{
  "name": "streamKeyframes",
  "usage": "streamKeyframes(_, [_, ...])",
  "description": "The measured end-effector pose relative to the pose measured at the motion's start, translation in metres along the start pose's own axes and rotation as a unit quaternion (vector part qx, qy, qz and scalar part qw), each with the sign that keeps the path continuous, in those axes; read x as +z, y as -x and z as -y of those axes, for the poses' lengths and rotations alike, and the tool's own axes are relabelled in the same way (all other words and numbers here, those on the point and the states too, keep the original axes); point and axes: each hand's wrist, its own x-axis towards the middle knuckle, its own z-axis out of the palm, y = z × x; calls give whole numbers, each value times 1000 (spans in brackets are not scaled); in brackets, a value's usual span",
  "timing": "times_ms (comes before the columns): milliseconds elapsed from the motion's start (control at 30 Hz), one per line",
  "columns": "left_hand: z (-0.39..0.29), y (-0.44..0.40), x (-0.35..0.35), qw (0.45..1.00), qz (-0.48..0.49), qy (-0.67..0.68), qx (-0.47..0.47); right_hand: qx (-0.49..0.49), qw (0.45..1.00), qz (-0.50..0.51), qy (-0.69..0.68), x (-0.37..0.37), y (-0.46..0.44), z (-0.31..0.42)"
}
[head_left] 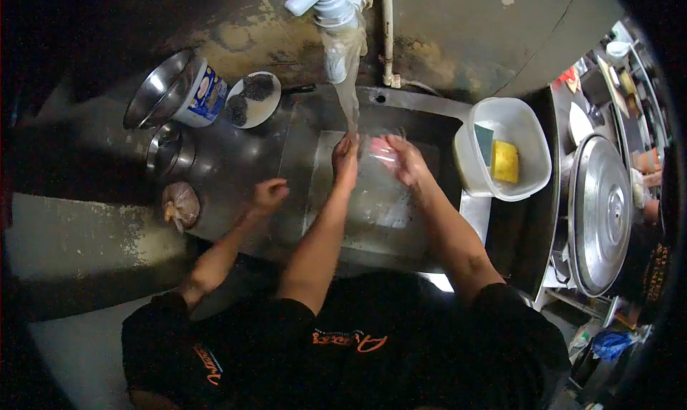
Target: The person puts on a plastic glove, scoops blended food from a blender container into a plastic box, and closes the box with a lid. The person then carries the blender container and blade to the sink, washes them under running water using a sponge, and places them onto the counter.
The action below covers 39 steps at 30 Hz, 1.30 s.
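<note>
Left grip (345,159) under water stream (347,104); right grip (405,159) nearby, angled inward.

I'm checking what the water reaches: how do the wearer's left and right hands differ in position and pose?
The left hand is in line with the stream from the tap; the right hand is off to its side. The left hand points toward the tap; the right hand slants toward the left hand, with an unidentifiable pink patch by its fingers. Both are bare, over the sink.
</note>
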Motion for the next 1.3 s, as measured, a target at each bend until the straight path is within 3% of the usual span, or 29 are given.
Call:
streamKeyframes(33, [24, 1, 0, 1000, -8, 18, -5, 3, 999, -13, 43, 8, -8, 0])
streamKeyframes(67, [65, -8, -5, 999, -15, 37, -8, -20, 999, 39, 31, 2, -27, -17])
streamKeyframes(100, [88, -14, -9, 998, -23, 56, -12, -53, 983, 71, 163, 12, -30, -26])
streamKeyframes(167, [55, -14, -25, 961, 3, 176, -212, -107, 895, 126, 414, 29, -22, -47])
streamKeyframes(233, [43, -17, -38, 897, 32, 306, -317, -117, 669, 165, 715, 44, 4, -40])
streamKeyframes(267, [-6, -4, -31, 900, 41, 252, -354, -117, 517, 177, 830, 50, 11, -37])
streamKeyframes(367, [29, 3, -32, 931, 62, 289, -212, -141, 650, 125, 736, 54, -19, -42])
streamKeyframes(467, [47, -2, -24, 870, 13, 471, -144, -194, 709, 102, 670, 14, -68, -90])
streamKeyframes(567, [-11, 9, -32, 892, -39, 326, -311, -94, 497, 196, 840, 61, 13, -31])
streamKeyframes(600, [8, 7, -35, 898, -21, 321, -301, -65, 502, 194, 841, 33, -10, -45])
streamKeyframes(667, [45, 1, -37, 909, 15, 310, -279, -99, 636, 162, 748, 30, -7, -46])
streamKeyframes(700, [13, 9, -25, 924, 66, 248, -284, -92, 780, 166, 596, 34, 1, -35])
streamKeyframes(733, [33, 7, -29, 928, 132, 288, -197, -174, 812, 113, 545, 20, -15, -53])
streamKeyframes(767, [39, 3, -23, 955, 87, 234, -158, -209, 875, 113, 421, 14, -19, -61])
streamKeyframes(800, [32, 0, -24, 929, 192, 266, -171, -149, 935, 97, 308, 11, -9, -57])
streamKeyframes(833, [28, -6, -28, 920, 197, 263, -214, -88, 974, 89, 187, 11, -1, -49])
streamKeyframes(933, [11, -11, -29, 897, 201, 244, -310, -44, 993, 80, -80, 4, 45, -24])
streamKeyframes(1067, [-6, -8, -29, 885, 257, 189, -338, 23, 975, 83, -204, -12, 69, -19])
streamKeyframes(1167, [3, -15, -28, 871, 332, 142, -333, 34, 991, -15, -128, -31, 56, -23])
streamKeyframes(1200, [4, -17, -26, 865, 356, 129, -328, 26, 997, -62, -35, -44, 36, -24])
streamKeyframes(1300, [12, -14, -41, 814, 327, 272, -395, -2, 986, -136, 94, -5, 59, 18])
